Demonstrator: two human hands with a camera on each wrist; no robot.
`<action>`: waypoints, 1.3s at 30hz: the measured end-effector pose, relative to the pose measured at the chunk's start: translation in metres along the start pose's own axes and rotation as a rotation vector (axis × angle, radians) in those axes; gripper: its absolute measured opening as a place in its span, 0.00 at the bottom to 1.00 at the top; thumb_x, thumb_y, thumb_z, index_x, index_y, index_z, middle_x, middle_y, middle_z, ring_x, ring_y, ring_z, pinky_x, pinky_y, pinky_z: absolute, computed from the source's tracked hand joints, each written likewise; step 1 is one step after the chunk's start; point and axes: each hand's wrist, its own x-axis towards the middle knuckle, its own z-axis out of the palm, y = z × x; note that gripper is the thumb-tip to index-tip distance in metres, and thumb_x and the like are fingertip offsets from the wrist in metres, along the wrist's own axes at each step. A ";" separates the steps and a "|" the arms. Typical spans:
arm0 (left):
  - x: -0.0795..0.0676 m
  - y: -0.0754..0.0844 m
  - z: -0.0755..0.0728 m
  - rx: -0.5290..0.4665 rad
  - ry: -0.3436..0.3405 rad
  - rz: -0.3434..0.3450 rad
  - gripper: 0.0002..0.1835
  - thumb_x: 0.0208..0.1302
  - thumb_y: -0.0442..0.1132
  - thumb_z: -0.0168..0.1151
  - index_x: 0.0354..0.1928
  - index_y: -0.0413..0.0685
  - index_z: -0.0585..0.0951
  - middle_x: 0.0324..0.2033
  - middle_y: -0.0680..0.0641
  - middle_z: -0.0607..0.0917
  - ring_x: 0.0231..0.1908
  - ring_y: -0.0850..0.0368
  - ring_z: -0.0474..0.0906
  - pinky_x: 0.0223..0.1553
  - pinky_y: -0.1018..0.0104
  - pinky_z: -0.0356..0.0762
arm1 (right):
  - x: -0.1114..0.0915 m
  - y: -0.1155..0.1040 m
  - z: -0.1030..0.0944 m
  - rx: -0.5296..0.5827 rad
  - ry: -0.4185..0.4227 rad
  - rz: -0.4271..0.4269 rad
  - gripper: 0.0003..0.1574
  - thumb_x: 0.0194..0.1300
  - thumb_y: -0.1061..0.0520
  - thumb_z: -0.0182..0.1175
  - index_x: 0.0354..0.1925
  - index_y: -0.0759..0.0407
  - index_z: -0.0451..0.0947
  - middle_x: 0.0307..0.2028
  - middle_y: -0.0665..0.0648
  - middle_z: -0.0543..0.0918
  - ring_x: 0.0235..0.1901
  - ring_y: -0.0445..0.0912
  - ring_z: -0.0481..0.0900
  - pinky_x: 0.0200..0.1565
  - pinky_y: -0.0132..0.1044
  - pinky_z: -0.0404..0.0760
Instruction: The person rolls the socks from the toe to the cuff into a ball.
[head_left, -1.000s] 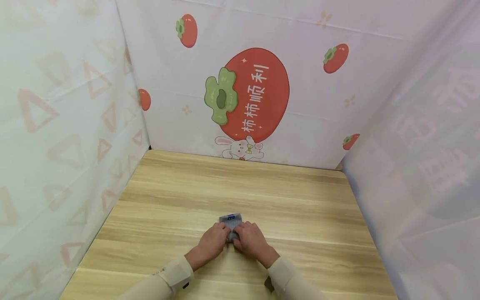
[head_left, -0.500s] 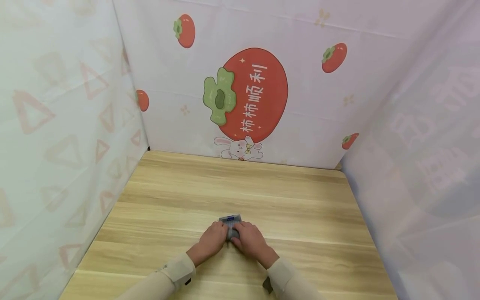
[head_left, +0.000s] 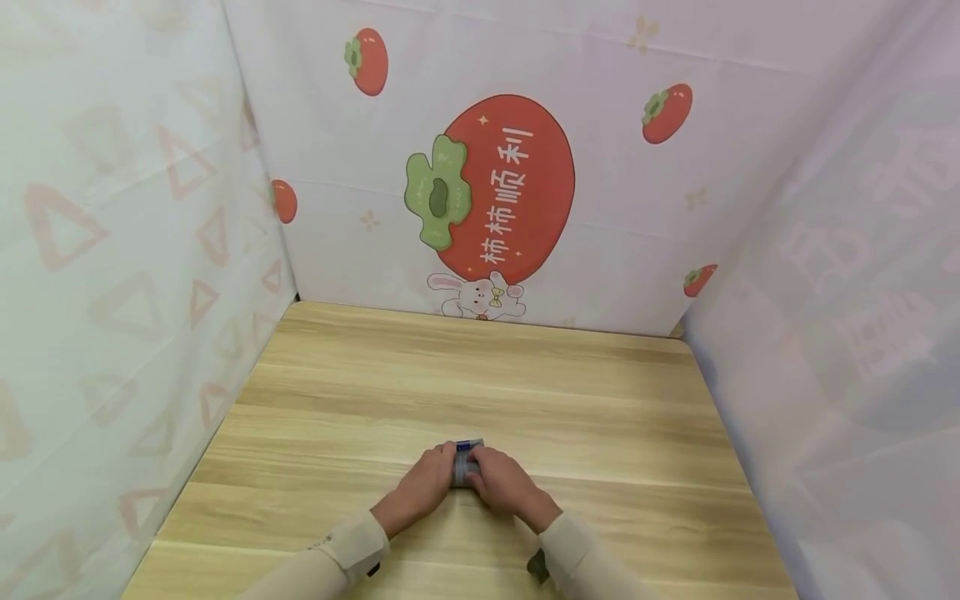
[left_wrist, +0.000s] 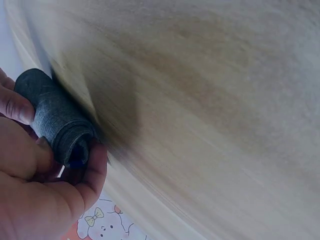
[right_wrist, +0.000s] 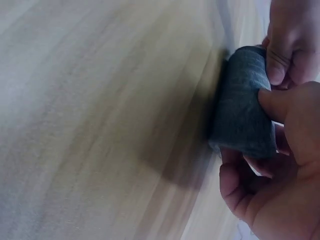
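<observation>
A grey knit cloth is rolled into a short, thick cylinder on the table, with a small blue patch on its far edge. My left hand grips its left end; in the left wrist view the layers of the rolled cloth show as a spiral, with fingers curled around that end. From the right, my right hand holds the other end. The right wrist view has its thumb on top of the rolled cloth and its fingers under the near end. Part of the roll is hidden behind both hands.
The light wood-grain table extends around the hands on all sides. A white cloth backdrop printed with persimmons and a rabbit rises at its back edge. Patterned curtains hang along both sides.
The flat stretch of cloth beyond the fingers has grown shorter as the roll took it up. The blue patch now sits nearer to the hands, which have barely shifted.
</observation>
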 end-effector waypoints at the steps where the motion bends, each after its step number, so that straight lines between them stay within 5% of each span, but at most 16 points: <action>1: 0.000 0.001 0.000 -0.001 -0.002 -0.005 0.09 0.66 0.25 0.60 0.45 0.34 0.71 0.33 0.37 0.82 0.29 0.50 0.79 0.29 0.61 0.79 | 0.000 0.000 0.001 -0.017 0.016 0.003 0.18 0.74 0.50 0.59 0.54 0.59 0.76 0.46 0.56 0.83 0.44 0.46 0.82 0.48 0.41 0.82; 9: 0.002 0.001 0.005 0.138 0.072 -0.047 0.03 0.67 0.29 0.61 0.40 0.38 0.76 0.33 0.42 0.75 0.28 0.55 0.73 0.28 0.64 0.77 | -0.001 -0.006 0.005 -0.220 0.294 -0.052 0.13 0.65 0.49 0.69 0.46 0.50 0.82 0.40 0.50 0.81 0.37 0.45 0.77 0.37 0.38 0.76; 18: -0.001 0.003 0.004 0.301 0.248 0.088 0.09 0.60 0.29 0.69 0.38 0.43 0.77 0.31 0.47 0.76 0.32 0.54 0.72 0.32 0.66 0.75 | 0.009 -0.006 0.004 -0.218 0.284 0.011 0.06 0.67 0.46 0.66 0.40 0.43 0.87 0.37 0.47 0.86 0.33 0.45 0.77 0.34 0.38 0.74; 25: -0.006 0.009 0.002 0.376 0.260 0.139 0.14 0.54 0.39 0.77 0.39 0.44 0.82 0.36 0.47 0.83 0.34 0.56 0.76 0.35 0.66 0.79 | 0.013 -0.007 0.005 -0.218 0.273 0.058 0.07 0.69 0.46 0.65 0.39 0.43 0.88 0.38 0.48 0.86 0.36 0.46 0.78 0.37 0.42 0.77; 33: -0.005 0.004 0.015 0.375 0.301 0.152 0.10 0.55 0.32 0.74 0.39 0.44 0.84 0.36 0.48 0.84 0.34 0.56 0.77 0.35 0.66 0.79 | 0.004 -0.002 0.026 -0.397 0.552 -0.141 0.05 0.63 0.51 0.70 0.38 0.47 0.86 0.38 0.47 0.84 0.40 0.46 0.80 0.36 0.38 0.76; 39: -0.006 0.000 0.019 0.362 0.306 0.145 0.09 0.57 0.32 0.72 0.40 0.43 0.84 0.36 0.47 0.84 0.35 0.55 0.77 0.36 0.65 0.80 | 0.001 0.000 0.033 -0.375 0.576 -0.177 0.17 0.58 0.48 0.74 0.45 0.47 0.84 0.41 0.47 0.84 0.45 0.46 0.80 0.39 0.40 0.77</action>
